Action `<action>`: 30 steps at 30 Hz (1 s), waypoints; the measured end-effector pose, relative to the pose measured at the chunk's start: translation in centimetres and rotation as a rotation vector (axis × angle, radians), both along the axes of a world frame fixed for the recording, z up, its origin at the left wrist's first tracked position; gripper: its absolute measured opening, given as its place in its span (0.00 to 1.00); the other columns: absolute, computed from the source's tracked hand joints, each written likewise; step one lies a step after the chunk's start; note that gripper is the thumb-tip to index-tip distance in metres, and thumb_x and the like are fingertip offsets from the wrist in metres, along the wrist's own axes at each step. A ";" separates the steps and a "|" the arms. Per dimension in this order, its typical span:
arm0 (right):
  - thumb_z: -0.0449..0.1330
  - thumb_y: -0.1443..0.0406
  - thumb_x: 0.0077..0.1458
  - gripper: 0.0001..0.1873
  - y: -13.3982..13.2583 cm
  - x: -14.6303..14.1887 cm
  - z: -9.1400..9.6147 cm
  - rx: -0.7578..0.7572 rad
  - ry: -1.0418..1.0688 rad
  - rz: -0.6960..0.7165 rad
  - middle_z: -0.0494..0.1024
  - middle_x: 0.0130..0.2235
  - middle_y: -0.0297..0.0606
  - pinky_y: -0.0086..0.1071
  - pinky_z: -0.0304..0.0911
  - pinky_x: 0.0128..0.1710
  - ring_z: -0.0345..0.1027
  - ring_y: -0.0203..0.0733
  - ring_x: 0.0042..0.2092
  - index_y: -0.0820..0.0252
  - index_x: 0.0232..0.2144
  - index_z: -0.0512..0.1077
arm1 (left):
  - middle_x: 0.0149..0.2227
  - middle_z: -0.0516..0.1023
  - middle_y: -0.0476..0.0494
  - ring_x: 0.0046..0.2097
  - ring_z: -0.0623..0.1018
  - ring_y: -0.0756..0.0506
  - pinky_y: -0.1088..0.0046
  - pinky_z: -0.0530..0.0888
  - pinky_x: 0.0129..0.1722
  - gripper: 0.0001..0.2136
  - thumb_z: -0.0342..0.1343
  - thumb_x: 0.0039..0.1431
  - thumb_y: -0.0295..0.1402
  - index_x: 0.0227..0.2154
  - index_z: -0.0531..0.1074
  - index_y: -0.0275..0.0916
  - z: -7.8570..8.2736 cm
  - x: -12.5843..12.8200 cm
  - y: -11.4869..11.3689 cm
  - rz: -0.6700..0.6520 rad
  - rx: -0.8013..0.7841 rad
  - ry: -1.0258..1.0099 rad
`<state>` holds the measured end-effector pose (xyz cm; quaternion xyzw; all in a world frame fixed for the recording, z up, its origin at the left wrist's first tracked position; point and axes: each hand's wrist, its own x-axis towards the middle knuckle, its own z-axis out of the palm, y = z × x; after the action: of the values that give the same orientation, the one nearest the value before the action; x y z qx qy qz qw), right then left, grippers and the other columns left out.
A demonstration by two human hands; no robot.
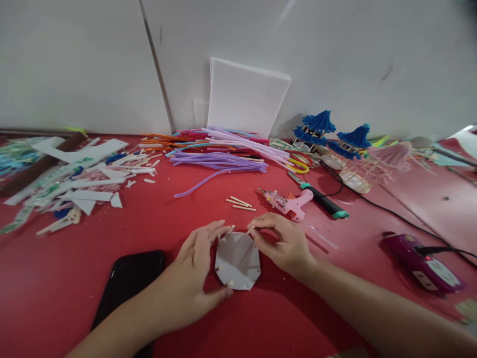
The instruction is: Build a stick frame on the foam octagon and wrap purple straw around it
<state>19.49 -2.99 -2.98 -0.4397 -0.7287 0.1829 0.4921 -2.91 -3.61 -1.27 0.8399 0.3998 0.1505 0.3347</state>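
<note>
A white eight-sided board [238, 261] lies on the red table, with several short sticks standing near its edge. Around its left side, my left hand [199, 263] has fingers spread, the thumb at the near edge and the fingertips by the far-left corner. My right hand [285, 241] pinches a small wooden stick [251, 229] at the board's far-right edge. Just beyond the board lie several loose wooden sticks [240, 202]. A pink glue gun [288, 203] rests past my right hand, beside a black-and-green handled tool [324, 201].
Purple pipe cleaners [219, 161] lie at the back, before leaning white sheets [248, 97]. Paper scraps [89, 186] heap at left. A black phone [130, 278] is by my left forearm. A purple power strip [425, 263] and blue-roofed models [316, 129] stand at right.
</note>
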 end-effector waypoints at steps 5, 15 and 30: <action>0.57 0.71 0.52 0.06 0.0 -0.1 0.1 0.016 -0.015 -0.002 0.78 0.32 0.38 0.33 0.71 0.35 0.73 0.39 0.34 0.57 0.32 0.71 | 0.63 0.51 0.30 0.65 0.50 0.34 0.44 0.58 0.59 0.36 0.56 0.53 0.41 0.60 0.44 0.43 -0.1 0.1 0.2 -0.010 -0.012 0.027; 0.57 0.71 0.53 0.05 0.2 -0.4 0.2 0.035 -0.063 0.054 0.78 0.30 0.37 0.30 0.70 0.32 0.73 0.37 0.32 0.57 0.31 0.70 | 0.64 0.50 0.29 0.64 0.52 0.32 0.43 0.59 0.57 0.39 0.59 0.50 0.41 0.61 0.44 0.43 -0.1 0.2 0.0 0.020 -0.043 0.005; 0.53 0.76 0.52 0.15 5.3 -0.9 3.3 -0.131 -0.889 0.079 0.75 0.40 0.46 0.36 0.62 0.41 0.68 0.45 0.42 0.65 0.43 0.67 | 0.58 0.60 0.29 0.62 0.59 0.31 0.43 0.62 0.56 0.38 0.62 0.47 0.40 0.57 0.46 0.42 -0.2 0.4 0.0 0.084 0.126 0.014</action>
<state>18.58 2.28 0.35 -0.4778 -0.8724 0.0406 0.0949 -2.55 -3.62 -1.49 0.8428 0.4269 0.1835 0.2716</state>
